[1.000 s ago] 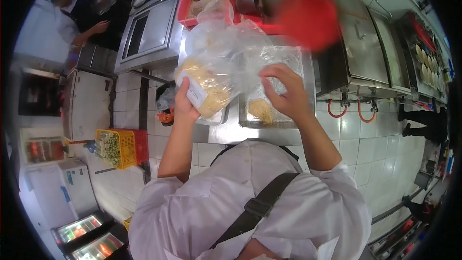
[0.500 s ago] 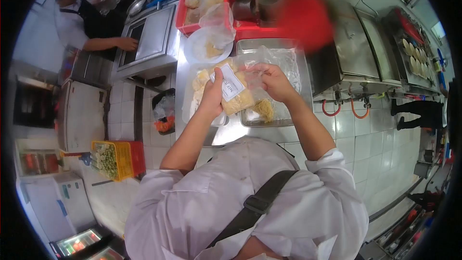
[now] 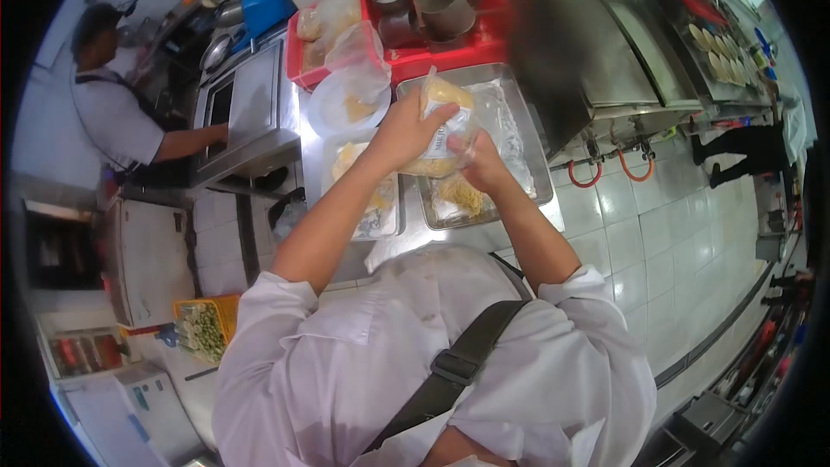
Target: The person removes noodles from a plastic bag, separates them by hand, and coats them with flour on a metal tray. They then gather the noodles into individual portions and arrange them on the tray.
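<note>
Left hand [image 3: 405,131] wrapped around labelled bag [image 3: 438,164], thumb over front; right hand [image 3: 484,164] gripping bag's lower right side.

White label [image 3: 443,137] on a clear plastic bag [image 3: 449,95]: dark letters seemingly begin "MIE"; the rest is illegible.

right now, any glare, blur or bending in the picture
Head view: strong fisheye bending, black corners; head view: a dark patch beside the red bin is blurred; head view: glare on the metal table; head view: the label on the bag is only partly legible.
</note>
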The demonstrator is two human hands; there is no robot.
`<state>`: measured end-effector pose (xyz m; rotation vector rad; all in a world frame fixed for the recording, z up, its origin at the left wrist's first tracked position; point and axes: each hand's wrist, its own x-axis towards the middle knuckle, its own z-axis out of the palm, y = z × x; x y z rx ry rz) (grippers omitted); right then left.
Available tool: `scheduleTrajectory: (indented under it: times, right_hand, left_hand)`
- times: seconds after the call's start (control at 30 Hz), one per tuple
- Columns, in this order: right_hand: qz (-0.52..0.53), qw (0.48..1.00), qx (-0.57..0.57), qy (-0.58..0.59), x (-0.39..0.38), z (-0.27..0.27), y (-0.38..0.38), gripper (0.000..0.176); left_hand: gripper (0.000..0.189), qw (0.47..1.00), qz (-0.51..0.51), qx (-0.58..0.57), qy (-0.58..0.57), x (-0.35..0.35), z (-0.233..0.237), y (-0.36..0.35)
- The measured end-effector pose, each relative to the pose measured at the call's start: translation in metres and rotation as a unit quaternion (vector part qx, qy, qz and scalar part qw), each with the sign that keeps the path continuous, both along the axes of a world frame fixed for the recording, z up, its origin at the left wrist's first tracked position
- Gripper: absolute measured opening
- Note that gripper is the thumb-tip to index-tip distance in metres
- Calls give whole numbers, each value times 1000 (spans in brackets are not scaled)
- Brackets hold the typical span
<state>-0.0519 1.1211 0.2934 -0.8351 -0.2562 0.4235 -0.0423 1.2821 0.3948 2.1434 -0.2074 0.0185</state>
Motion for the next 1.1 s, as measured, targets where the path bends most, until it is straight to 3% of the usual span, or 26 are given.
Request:
scheduleTrajectory:
  times: [0.07,0.13,0.17,0.23,0.27,0.33,0.43,0.5,0.63,0.67,0.7,0.8,0.9,1.03,1.1]
  right_hand:
    - [-13,1000,9,12,6,-6,-1,40]
    - [-24,999,17,21,4,-9,-1,41]
    - [-51,995,47,72,1,-9,1,39]
    - [-77,987,77,116,10,-17,1,38]
    - [-36,981,130,138,16,-30,-1,37]
    - [6,970,182,161,18,-36,-2,37]
    - [-42,986,85,141,6,1,-1,36]
    - [3,996,-66,53,15,7,-8,37]
    - [-9,998,-60,31,15,8,-35,43]
    - [-13,997,-4,74,14,7,-41,47]
    - [-18,992,53,117,11,6,-43,52]
    - [-42,984,52,167,-5,12,-43,55]
    - [5,987,13,158,-4,-13,-41,51]
    - [-20,987,-26,160,-4,-4,-32,49]
    - [5,994,-34,106,1,-4,-39,53]
  left_hand:
    - [43,999,-22,-41,11,0,-7,3]
    - [43,962,19,-223,156,5,-16,13]
    - [42,942,45,-290,166,4,-21,13]
    - [43,922,65,-332,187,2,-22,17]
    - [45,898,91,-375,212,1,-22,19]
    - [46,895,85,-383,213,3,-29,24]
    - [48,905,104,-361,202,6,-43,34]
    - [48,917,129,-331,183,4,-47,44]
    - [52,868,166,-428,189,0,-36,76]
    - [54,844,159,-472,200,-1,-35,85]
    - [58,842,164,-474,198,0,-35,93]
    - [61,831,108,-505,204,-6,-24,111]
    - [62,838,99,-491,215,-7,-24,112]
    - [59,843,70,-482,228,0,-30,102]
    - [56,851,93,-470,215,-2,-21,90]
